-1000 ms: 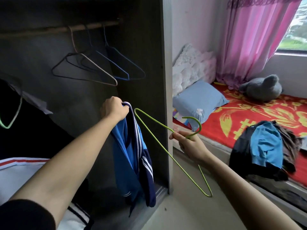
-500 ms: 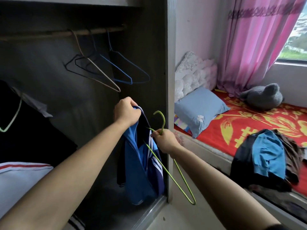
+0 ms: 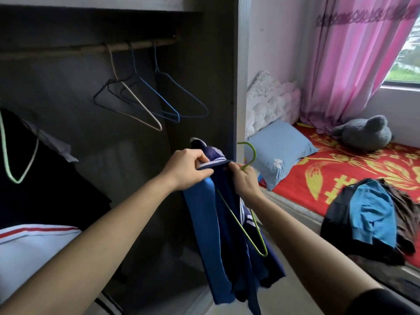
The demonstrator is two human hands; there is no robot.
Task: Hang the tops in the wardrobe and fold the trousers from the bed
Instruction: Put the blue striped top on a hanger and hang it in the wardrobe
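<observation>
Both hands had closed in on each other since the earlier frames: the right hand (image 3: 245, 181) had carried the green wire hanger (image 3: 249, 238) in from beside the bed to the dark blue sports top with white stripes (image 3: 213, 226), and the left hand (image 3: 188, 167) had raised the collar to meet it at the centre of the frame. The left fingers were clamped on the collar edge, bunching it, apparently to keep the neck open. The right fingers were curled round the hanger just under its hook and seemed also to pinch the fabric; the hook stood above the knuckles while one wire shoulder slanted down across the cloth towards lower right. I judged the hanger was being fed into the neck and was not yet seated. The top hung free before the open dark wardrobe (image 3: 238, 87), below its wooden rail (image 3: 136, 46), where empty wire hangers (image 3: 147, 105) waited at upper centre. At right, a heap of remaining clothes (image 3: 368, 214) lay on the red patterned bed (image 3: 336, 169).
</observation>
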